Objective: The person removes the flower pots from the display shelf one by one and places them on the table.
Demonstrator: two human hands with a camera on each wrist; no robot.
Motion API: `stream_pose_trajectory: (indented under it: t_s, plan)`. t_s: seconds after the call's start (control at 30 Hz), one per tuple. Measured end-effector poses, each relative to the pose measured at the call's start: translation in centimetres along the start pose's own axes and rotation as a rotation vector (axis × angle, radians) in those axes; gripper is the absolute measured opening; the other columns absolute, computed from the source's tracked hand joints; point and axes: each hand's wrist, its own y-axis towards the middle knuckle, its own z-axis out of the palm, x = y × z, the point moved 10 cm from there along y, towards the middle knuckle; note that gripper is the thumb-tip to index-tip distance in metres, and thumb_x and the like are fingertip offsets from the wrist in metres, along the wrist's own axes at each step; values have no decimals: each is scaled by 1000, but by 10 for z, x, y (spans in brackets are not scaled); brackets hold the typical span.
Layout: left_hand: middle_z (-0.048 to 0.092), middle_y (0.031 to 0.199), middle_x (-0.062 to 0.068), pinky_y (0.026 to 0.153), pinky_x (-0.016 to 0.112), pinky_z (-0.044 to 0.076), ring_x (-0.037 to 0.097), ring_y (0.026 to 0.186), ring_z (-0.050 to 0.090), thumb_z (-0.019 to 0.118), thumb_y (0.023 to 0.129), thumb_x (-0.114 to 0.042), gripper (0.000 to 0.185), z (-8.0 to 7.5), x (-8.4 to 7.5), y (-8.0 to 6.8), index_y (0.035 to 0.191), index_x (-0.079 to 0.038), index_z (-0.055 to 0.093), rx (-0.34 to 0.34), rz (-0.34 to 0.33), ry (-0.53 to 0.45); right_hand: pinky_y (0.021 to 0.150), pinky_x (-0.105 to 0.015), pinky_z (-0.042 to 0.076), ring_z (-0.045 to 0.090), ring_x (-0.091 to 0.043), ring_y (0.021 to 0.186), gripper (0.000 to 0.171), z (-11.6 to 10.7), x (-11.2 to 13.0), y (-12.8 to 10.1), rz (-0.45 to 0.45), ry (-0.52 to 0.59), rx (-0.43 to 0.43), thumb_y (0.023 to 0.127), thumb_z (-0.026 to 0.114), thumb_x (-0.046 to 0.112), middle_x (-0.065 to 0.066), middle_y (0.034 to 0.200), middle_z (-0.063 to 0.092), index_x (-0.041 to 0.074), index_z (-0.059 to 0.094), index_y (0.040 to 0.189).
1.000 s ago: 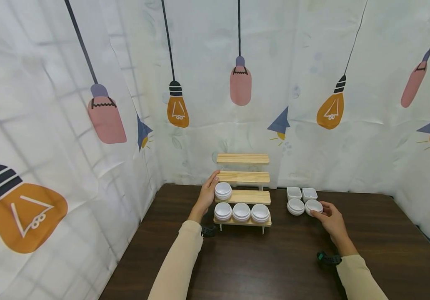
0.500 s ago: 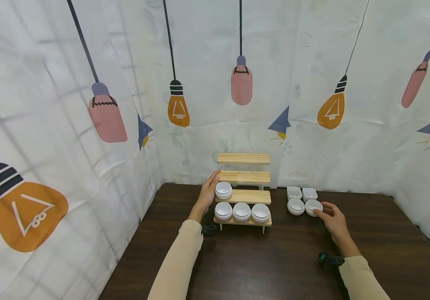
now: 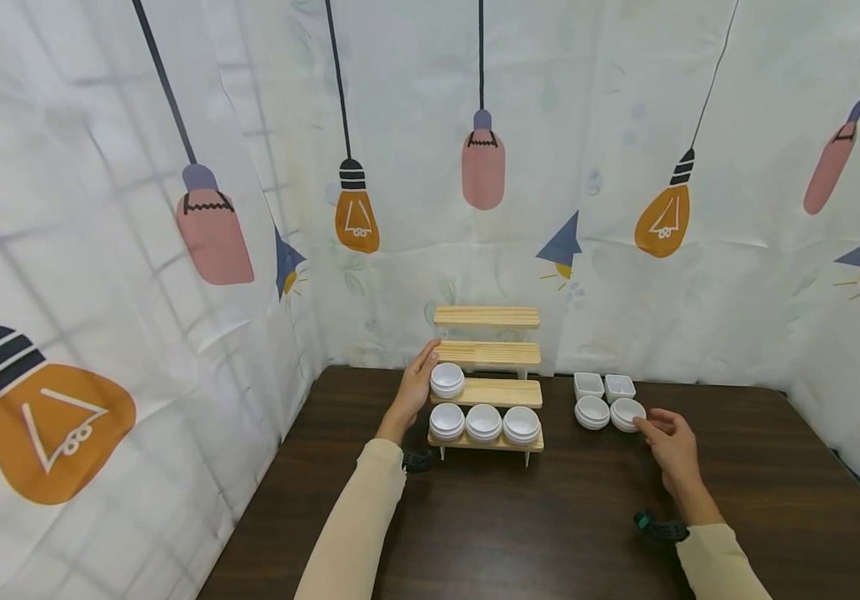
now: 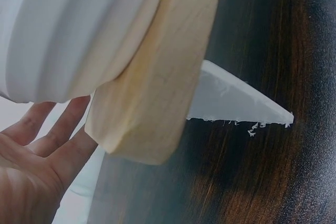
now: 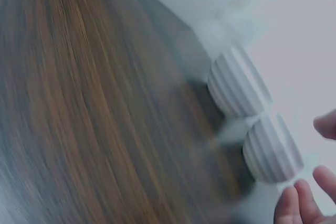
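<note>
My left hand (image 3: 413, 392) is at the left side of a wooden tiered stand (image 3: 503, 392), its fingers extended and fingertips right at the left end of the third step. In the left wrist view, those fingers (image 4: 68, 156) show behind the step's end, beside a stack of round white bowls (image 4: 68, 35). My right hand (image 3: 673, 446) is just right of a stack of round white bowls (image 3: 628, 410) on the table. In the right wrist view, the thumb and loosely bent fingers (image 5: 289, 205) are spread apart beside the ribbed bowls (image 5: 273, 150), holding nothing.
The bottom step carries a row of round bowl stacks (image 3: 483, 422); another stack (image 3: 447, 379) sits on the step above. Left of my right hand stand a second round stack (image 3: 592, 412) and square white dishes (image 3: 588, 384). A patterned curtain (image 3: 415, 167) hangs behind the dark table (image 3: 520, 533).
My right fingers have come off the rim of the near right bowl stack and drawn slightly to the right. The left hand stays at the stand.
</note>
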Motion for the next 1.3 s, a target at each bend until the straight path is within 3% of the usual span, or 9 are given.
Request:
stream_pose_trajectory:
  t_s: [0.13, 0.37, 0.6, 0.77, 0.93, 1.17, 1.3]
  plan:
    - [37, 165, 12, 100, 46, 46, 34, 139, 43, 42, 112, -35, 48, 0, -10, -6, 157, -22, 43, -5, 2, 10, 67, -17, 46, 52, 0, 79, 53, -1, 12, -10, -14, 31, -57, 98, 70, 30, 7, 98, 55, 2, 51, 138]
    - [36, 166, 8, 118, 59, 33, 34, 151, 34, 42, 110, -45, 52, 1, 5, 3, 158, -25, 43, -22, 33, 8, 69, -15, 41, 48, -2, 87, 38, 9, 45, -26, -90, 144, -77, 97, 69, 16, 17, 90, 51, 0, 55, 129]
    - [35, 166, 12, 120, 59, 30, 36, 152, 32, 43, 112, -32, 49, 1, -17, -9, 158, -16, 42, 15, 7, -7, 71, -15, 46, 53, 2, 83, 31, 33, 73, -40, -145, 178, 44, 98, 68, 10, 21, 87, 55, 0, 57, 125]
    - [33, 167, 10, 121, 59, 29, 35, 152, 31, 42, 111, -37, 51, 2, -3, 0, 159, -18, 41, 5, 12, -19, 73, -17, 47, 55, 0, 83, 23, 50, 94, -51, -207, 193, 120, 97, 70, 12, 19, 90, 57, 7, 60, 117]
    - [34, 167, 5, 124, 57, 24, 32, 154, 30, 42, 110, -43, 53, 2, 9, 6, 159, -20, 40, -12, 33, -19, 77, -19, 49, 56, -1, 85, 28, 67, 111, -62, -257, 175, 210, 99, 68, 14, 17, 94, 57, 4, 58, 123]
    - [36, 166, 3, 124, 54, 25, 30, 154, 31, 42, 110, -45, 50, 1, 10, 6, 157, -26, 44, -17, 39, -8, 77, -20, 49, 57, -4, 90, 34, 94, 128, -74, -296, 155, 310, 99, 69, 16, 11, 102, 59, 2, 56, 127]
    - [37, 166, 3, 125, 53, 25, 29, 154, 32, 42, 110, -45, 51, 2, 10, 6, 157, -25, 43, -16, 35, -7, 81, -25, 50, 57, -7, 94, 34, 110, 136, -82, -315, 146, 364, 99, 69, 16, 0, 110, 61, 2, 57, 127]
